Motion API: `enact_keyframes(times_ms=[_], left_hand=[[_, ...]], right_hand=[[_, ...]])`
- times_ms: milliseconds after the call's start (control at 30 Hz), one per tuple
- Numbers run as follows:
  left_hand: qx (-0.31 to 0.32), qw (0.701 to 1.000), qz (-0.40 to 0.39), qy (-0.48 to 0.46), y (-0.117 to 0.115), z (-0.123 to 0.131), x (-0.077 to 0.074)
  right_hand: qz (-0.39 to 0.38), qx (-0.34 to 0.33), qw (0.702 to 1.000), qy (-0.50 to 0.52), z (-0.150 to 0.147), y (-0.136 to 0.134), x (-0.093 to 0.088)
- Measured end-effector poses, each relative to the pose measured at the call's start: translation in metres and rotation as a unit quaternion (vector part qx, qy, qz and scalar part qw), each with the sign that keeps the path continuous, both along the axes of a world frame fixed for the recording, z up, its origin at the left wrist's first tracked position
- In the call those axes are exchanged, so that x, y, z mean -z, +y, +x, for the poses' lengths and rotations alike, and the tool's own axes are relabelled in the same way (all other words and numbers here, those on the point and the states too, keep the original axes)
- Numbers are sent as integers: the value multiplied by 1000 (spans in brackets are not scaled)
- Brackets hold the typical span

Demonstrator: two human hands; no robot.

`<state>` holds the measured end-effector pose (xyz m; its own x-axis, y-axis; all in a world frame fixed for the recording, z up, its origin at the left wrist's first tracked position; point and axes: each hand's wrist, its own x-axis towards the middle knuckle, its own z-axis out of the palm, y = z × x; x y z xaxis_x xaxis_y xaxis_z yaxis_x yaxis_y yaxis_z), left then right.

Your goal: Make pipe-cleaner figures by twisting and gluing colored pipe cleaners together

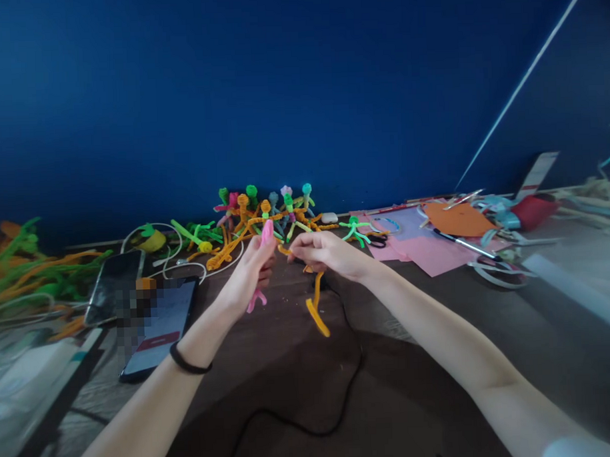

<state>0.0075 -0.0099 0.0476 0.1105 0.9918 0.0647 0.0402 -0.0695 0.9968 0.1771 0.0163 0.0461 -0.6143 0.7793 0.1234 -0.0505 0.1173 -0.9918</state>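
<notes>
My left hand is closed around a bundle of pink pipe cleaner, whose bent ends stick out above and below the fist. Beside it, my right hand pinches an orange-yellow pipe cleaner. One short end of that pipe cleaner points towards the left hand, and the other hangs down with a bend over the table. Whether it touches the pink piece cannot be made out. Just behind the hands stand several small pipe cleaner figures with coiled heads, in orange, green, pink and grey.
A dark table meets a blue wall. Two phones and a heap of orange and green pipe cleaners lie left. Right are coloured paper sheets, a pen and scissors. A black cable crosses the front.
</notes>
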Motion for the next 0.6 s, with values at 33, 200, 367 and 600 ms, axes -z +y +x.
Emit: enact_keyframes(times_ms=[33,200,367,600], left_hand=[[9,999,-15,-37,1,-1,1],[28,999,0,-36,2,0,3],[41,999,13,-23,-2,4,4],[124,988,-57,-74,-7,7,5]], right_hand=[[7,7,1000,4,1,0,0],[21,-9,998,60,0,-3,-2],[34,-3,998,45,-4,-6,-1],[99,124,986,44,0,-1,0]])
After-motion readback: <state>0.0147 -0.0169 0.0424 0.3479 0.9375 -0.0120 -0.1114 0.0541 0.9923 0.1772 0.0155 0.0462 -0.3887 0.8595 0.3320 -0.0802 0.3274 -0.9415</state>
